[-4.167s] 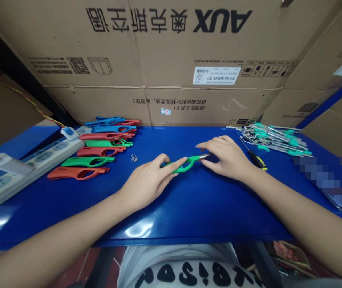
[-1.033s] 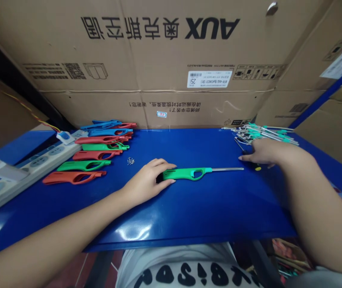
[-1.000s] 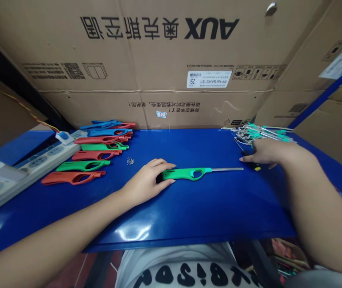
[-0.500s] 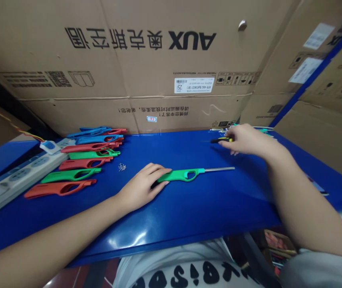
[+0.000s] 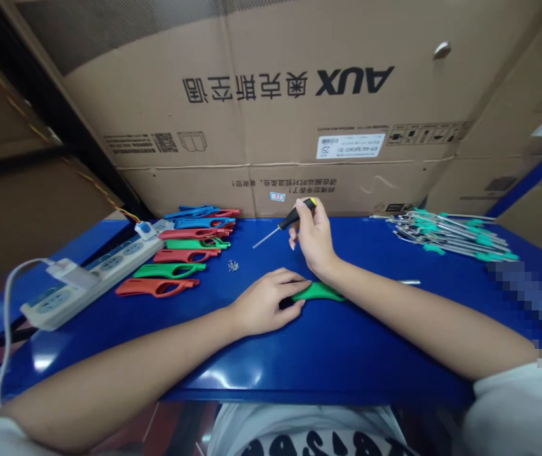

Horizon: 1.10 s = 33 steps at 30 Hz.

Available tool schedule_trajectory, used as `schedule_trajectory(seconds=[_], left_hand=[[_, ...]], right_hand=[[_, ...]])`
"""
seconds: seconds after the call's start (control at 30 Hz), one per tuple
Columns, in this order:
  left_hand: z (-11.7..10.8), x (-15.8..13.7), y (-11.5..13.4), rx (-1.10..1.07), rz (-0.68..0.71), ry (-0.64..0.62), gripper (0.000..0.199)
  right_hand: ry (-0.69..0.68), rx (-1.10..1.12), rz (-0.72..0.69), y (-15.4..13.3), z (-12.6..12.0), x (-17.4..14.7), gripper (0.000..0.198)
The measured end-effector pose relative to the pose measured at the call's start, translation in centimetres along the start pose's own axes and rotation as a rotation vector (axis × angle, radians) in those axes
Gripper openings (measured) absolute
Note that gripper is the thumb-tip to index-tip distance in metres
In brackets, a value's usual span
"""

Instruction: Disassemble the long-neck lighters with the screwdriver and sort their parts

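My left hand (image 5: 268, 303) is closed round the back end of a green gas lighter (image 5: 318, 291) lying on the blue table (image 5: 242, 354). My right forearm crosses over the lighter and hides its trigger; only the tip of its metal tube shows beyond the arm. Raised above the table, my right hand (image 5: 316, 237) grips a screwdriver (image 5: 291, 216) with a black and yellow handle. Its shaft slants down to the left, and the tip points toward a small heap of screws (image 5: 233, 266), some way apart from them.
Red, green, blue and orange lighter shells (image 5: 157, 287) lie in a row at left, beside a white power strip (image 5: 104, 272). Several metal lighter tubes with teal parts (image 5: 451, 234) are piled at right. A big cardboard box (image 5: 252, 145) walls off the back.
My right hand has carried the screwdriver leftward from beside the tube pile, over the lighter toward the screws. The camera view has turned right. My left hand keeps hold of the lighter.
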<state>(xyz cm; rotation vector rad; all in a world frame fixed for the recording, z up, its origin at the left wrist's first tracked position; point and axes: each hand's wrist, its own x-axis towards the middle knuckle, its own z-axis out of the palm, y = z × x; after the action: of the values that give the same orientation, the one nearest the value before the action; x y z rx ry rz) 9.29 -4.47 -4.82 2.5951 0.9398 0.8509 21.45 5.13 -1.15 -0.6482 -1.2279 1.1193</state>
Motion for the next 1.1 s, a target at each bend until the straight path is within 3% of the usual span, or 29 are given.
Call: schedule_trajectory(seconds=[0.1,0.23,0.63,1.1], left_hand=[[0.1,-0.2,-0.1,-0.056,-0.018,0.009,0.033],[0.3,-0.3,-0.2,-0.125,-0.022,0.022,0.032],[0.1,-0.5,-0.1,-0.122,-0.027,-0.018,0.027],[0.1,-0.6,0.0,-0.103,-0.04,-0.002,0.029]], right_hand=[[-0.127,0.076,-0.029,1.0,1.1,-0.4,0.04],[-0.275,0.079,0.06,2.2,1.0,-1.6,0.042],[-0.622,0.04,0.031,2.1,0.3,-3.0,0.025],[-0.682,0.021,0.079,2.4,0.2,-3.0,0.017]])
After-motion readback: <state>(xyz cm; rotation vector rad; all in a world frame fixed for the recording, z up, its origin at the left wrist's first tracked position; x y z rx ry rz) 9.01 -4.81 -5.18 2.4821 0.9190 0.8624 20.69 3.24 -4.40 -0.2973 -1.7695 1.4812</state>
